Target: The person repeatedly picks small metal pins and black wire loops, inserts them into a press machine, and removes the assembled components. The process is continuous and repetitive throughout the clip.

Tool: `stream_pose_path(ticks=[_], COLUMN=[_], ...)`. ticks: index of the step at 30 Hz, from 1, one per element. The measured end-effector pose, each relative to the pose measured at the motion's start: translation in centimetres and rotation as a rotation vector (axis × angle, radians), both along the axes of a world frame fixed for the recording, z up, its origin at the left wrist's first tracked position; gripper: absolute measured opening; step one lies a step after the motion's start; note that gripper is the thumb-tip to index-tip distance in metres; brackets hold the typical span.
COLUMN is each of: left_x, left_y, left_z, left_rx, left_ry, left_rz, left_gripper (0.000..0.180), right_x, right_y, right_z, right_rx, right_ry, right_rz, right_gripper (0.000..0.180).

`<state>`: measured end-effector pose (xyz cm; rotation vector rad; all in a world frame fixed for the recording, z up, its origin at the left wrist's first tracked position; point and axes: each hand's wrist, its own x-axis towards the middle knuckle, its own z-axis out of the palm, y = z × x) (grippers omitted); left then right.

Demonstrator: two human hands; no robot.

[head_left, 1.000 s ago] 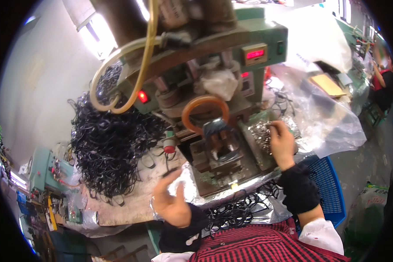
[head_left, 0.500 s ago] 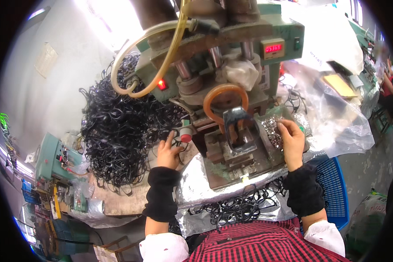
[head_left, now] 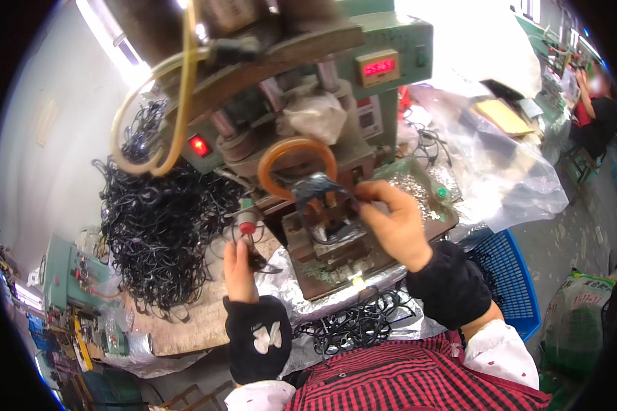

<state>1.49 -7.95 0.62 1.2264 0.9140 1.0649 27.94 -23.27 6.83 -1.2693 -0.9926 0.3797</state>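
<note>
My left hand (head_left: 240, 272) is closed on a black strap (head_left: 262, 264), beside the red push button (head_left: 247, 227) of a green press. My right hand (head_left: 399, 222) reaches in at the right of the press's tooling, thumb and forefinger pinched together. Whatever sits between those fingertips is too small or hidden to make out. A glossy dark frame-like piece (head_left: 300, 212) stands upright on the metal die block (head_left: 305, 253), just left of my right fingertips. An orange tube ring (head_left: 262, 171) hangs right behind it.
A big heap of black straps (head_left: 151, 233) lies left of the press. More straps (head_left: 356, 322) lie on foil at the near edge. Small shiny metal parts (head_left: 418, 192) fill a tray on the right. A blue basket (head_left: 521, 281) stands lower right; a person (head_left: 596, 113) sits far right.
My right hand has moved left from the tray of metal parts to the tooling. My left hand, earlier spread by the strap heap, now holds a strap. The view has shifted.
</note>
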Motion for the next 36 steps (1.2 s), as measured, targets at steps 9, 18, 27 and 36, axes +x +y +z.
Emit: stream_pose_path(ticks=[9, 18, 27, 36], left_x=[3.0, 4.8, 9.5, 9.9], left_y=[-6.7, -9.0, -10.8, -11.1], left_z=[9.6, 13.6, 12.1, 12.0], left_rx=[0.595, 0.747, 0.543, 0.543], left_ry=[-0.419, -0.232, 0.051, 0.083], left_rz=[-0.015, -0.091, -0.191, -0.160], left_gripper=[0.009, 0.007, 0.014, 0.011], right_x=[-1.8, -2.9, 7.6, 6.3], right_y=[0.2, -2.3, -2.0, -0.9], right_z=[-0.1, 2.7, -7.1, -7.3], right_rx=[0.038, 0.015, -0.265, -0.257], right_ry=[0.427, 0.103, -0.810, -0.997], right_rz=[0.167, 0.146, -0.553, -0.309], right_gripper=[0.042, 0.040, 0.015, 0.010])
